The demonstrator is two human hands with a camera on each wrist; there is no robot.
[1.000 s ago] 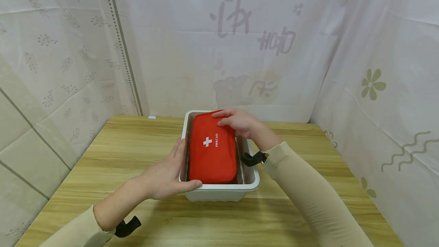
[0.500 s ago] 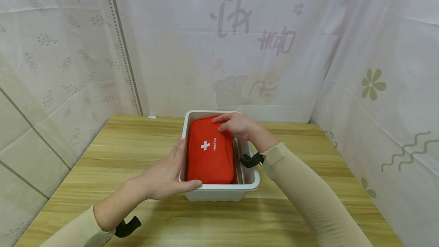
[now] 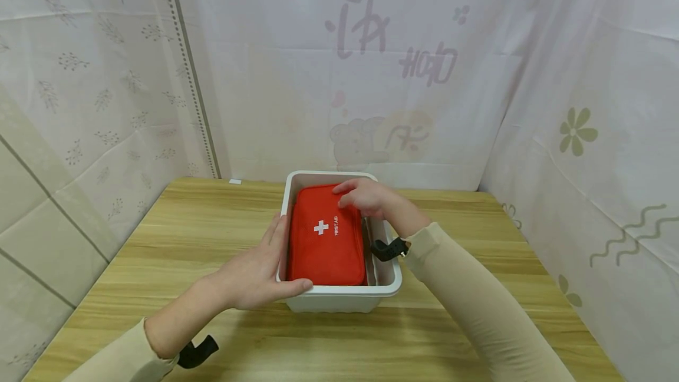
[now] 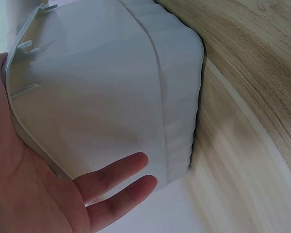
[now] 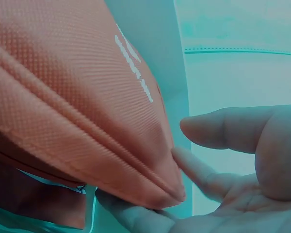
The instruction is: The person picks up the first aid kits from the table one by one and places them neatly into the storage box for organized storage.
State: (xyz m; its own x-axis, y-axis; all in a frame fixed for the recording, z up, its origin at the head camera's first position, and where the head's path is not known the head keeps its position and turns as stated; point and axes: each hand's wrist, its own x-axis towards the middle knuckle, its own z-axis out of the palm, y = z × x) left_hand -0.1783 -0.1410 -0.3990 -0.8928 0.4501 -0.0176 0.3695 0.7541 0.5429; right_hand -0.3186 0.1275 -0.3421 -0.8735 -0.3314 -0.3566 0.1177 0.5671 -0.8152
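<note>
Hands first: my left hand (image 3: 254,276) lies flat and relaxed against the left outer wall of the white rectangular plastic bin (image 3: 339,296), fingers straight, thumb hooked over the near rim at centre frame. In the left wrist view, that same left hand (image 4: 34,194) presses its palm against the bin's (image 4: 111,97) pale wall. My right hand (image 3: 366,196) holds the far end of the red fabric first-aid pouch with a white cross (image 3: 326,237), fingers on top. The pouch sits inside the bin, just below centre of the head view, on the light wooden surface (image 3: 175,240).
</note>
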